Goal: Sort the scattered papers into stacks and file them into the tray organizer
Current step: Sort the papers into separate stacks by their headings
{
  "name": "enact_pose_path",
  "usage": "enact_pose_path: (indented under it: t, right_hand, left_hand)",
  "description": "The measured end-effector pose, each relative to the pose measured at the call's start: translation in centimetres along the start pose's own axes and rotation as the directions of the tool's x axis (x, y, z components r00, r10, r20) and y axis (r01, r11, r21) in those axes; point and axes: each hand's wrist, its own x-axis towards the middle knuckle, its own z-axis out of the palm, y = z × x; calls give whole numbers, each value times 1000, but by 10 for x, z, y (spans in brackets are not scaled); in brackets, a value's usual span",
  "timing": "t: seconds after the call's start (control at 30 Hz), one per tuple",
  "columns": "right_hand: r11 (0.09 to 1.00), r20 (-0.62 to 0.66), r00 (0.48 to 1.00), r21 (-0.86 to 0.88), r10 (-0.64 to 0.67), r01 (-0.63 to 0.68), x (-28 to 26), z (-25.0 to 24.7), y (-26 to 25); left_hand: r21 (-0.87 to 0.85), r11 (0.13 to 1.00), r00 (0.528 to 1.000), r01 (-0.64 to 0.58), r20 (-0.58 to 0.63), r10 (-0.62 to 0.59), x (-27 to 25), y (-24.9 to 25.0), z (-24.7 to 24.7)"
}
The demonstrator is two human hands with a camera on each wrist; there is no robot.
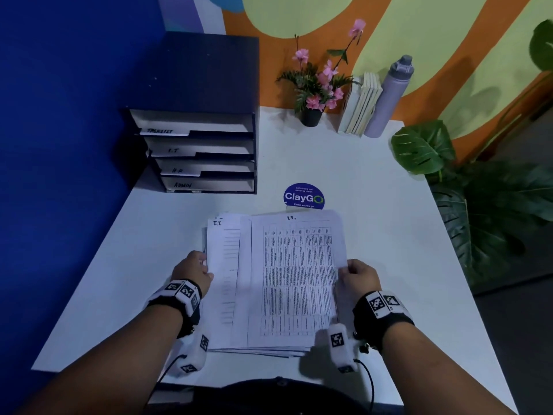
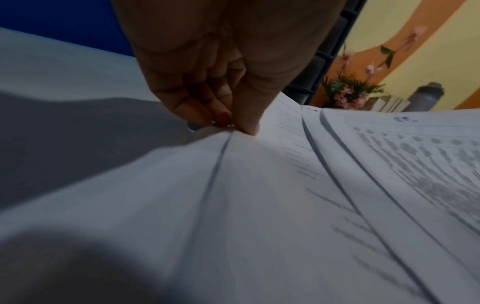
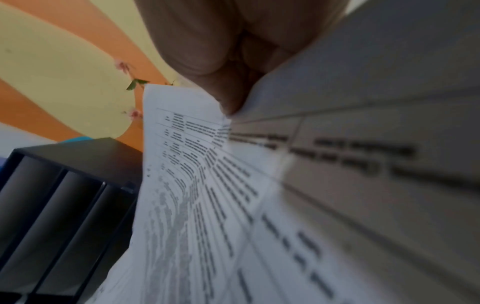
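White paper stack point(image 1: 275, 280) pinched between left hand point(image 1: 193, 269) and right hand point(image 1: 357, 278).

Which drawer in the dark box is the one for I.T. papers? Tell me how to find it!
Look at the dark tray organizer standing at the back left of the white table, against the blue wall. It has four white trays stacked one above another, each with a handwritten label. The I.T. tray is second from the top, just above the one marked H.R..
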Motion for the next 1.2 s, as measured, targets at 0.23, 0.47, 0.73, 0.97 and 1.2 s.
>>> enact_pose_path:
  t: [0.23, 0.47, 0.73, 0.97, 1.2]
  right_hand:
    - [992, 68, 991, 37, 116, -119, 1, 4, -2]
    - [973, 126, 986, 190, 108, -131, 7, 18, 3]
    - [935, 197, 971, 297, 138, -193, -11, 10, -2]
    - [985, 56, 998, 170, -15, 5, 3, 12, -11]
    - [930, 223, 971, 368, -82, -6, 1, 21, -21]
  left_hand:
    - [-95, 995, 994, -39, -105, 29, -6, 8, -9]
    - [-252, 967, 997, -23, 59, 40, -12, 29, -4]
    - [-271, 961, 991, -52, 104, 83, -16, 37, 2]
    - [-358, 928, 987, -102, 82, 140, -24, 38, -10]
    - [-526, 837, 928, -148, 219, 302, -27, 39, 0]
